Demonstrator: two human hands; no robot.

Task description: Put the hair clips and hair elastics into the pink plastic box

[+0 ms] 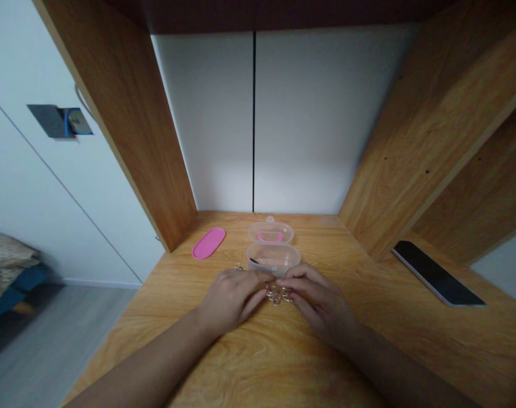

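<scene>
Both my hands rest on the wooden desk [283, 357], fingertips meeting at a small cluster of metal rings [277, 294]. My left hand [230, 297] has its fingers curled and pinched toward the rings. My right hand [315, 297] is also curled, its fingertips on the same rings. Just beyond them stands a small clear plastic box [273, 258] with its hinged lid [270, 232] open; something pink and a dark item lie inside. One loose ring [238, 266] lies by my left hand.
A pink oval lid [208, 243] lies at the back left of the desk. A black phone [437, 273] sits at the right beside a wooden shelf side. Wooden panels enclose both sides; a white wall stands behind. The desk's left edge drops to the floor.
</scene>
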